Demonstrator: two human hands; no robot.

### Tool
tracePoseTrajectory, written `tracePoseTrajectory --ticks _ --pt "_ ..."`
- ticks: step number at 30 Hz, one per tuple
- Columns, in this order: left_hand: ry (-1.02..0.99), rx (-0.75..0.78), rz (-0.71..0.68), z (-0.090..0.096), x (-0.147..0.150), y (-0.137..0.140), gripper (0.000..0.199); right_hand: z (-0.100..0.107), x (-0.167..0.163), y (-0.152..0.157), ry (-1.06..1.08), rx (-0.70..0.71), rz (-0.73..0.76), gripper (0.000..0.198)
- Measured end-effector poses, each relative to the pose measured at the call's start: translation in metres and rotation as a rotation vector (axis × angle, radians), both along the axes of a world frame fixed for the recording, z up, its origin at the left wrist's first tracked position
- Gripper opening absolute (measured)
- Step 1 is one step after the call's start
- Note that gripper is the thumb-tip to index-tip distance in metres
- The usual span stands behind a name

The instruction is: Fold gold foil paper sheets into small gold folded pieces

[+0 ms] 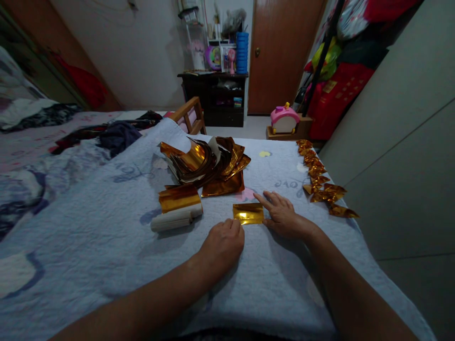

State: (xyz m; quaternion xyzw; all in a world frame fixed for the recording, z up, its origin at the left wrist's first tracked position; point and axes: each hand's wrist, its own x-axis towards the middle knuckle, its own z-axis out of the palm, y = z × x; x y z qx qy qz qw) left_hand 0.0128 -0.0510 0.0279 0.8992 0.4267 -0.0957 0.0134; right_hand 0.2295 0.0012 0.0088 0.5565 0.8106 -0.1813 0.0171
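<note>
Folded gold-foil pieces (314, 166) line the pale-blue cloth's (142, 270) right edge, curved gold-foil sheets (204, 166) remain, and inward a flat gold-foil rectangle (248, 214) lies between curled left hand (224, 240), grip unclear, and spread right hand (282, 215).

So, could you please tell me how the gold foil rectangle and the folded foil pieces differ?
The gold foil rectangle lies nearly flat; the folded foil pieces are creased and pointed. The rectangle is a single item; the pieces form a row. Both look shiny gold.
</note>
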Motion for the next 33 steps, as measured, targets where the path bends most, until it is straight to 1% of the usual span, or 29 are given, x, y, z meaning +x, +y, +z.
tracePoseTrajectory --ticks 3,4,6,8,10,12,15,17,20,22,25,27,30,33 --pt "-0.027 -0.019 0.007 0.006 0.0 0.01 0.025 0.002 0.004 0.002 0.065 0.014 0.005 0.085" --pt "-0.045 -0.013 0.029 0.006 0.0 0.014 0.024 0.003 0.004 0.003 0.111 0.031 0.003 0.087" --pt "-0.123 0.016 0.047 0.006 -0.002 0.022 0.02 0.006 0.004 0.003 0.241 0.107 -0.003 0.085" --pt "-0.209 0.037 0.053 0.004 -0.006 0.028 0.016 0.009 0.001 0.003 0.368 0.216 0.011 0.073" --pt "-0.298 0.036 0.053 -0.001 -0.01 0.033 0.014 0.013 -0.003 0.0 0.435 0.309 0.057 0.053" --pt "-0.368 0.018 0.05 -0.006 -0.015 0.037 0.011 0.015 -0.007 -0.003 0.432 0.346 0.107 0.032" --pt "-0.447 0.042 0.022 -0.014 -0.018 0.038 0.008 0.014 -0.013 -0.006 0.388 0.316 0.187 0.02" --pt "-0.466 0.084 -0.018 -0.018 -0.018 0.038 0.011 0.013 -0.015 -0.007 0.356 0.29 0.222 0.017" --pt "-0.439 0.143 -0.071 -0.022 -0.017 0.038 0.016 0.012 -0.016 -0.008 0.323 0.278 0.232 0.015" --pt "-0.426 0.167 -0.091 -0.023 -0.016 0.038 0.019 0.011 -0.017 -0.007 0.315 0.301 0.226 0.016" --pt "-0.47 0.183 -0.089 -0.025 -0.016 0.038 0.022 0.009 -0.018 -0.007 0.307 0.372 0.217 0.021" --pt "-0.511 0.177 -0.071 -0.026 -0.016 0.039 0.021 0.007 -0.019 -0.006 0.303 0.402 0.217 0.02" --pt "-0.588 0.138 -0.053 -0.028 -0.016 0.041 0.012 0.003 -0.02 -0.003 0.328 0.409 0.214 0.016" --pt "-0.725 0.08 -0.017 -0.029 -0.018 0.044 0.011 0.001 -0.019 -0.001 0.4 0.394 0.211 0.014"
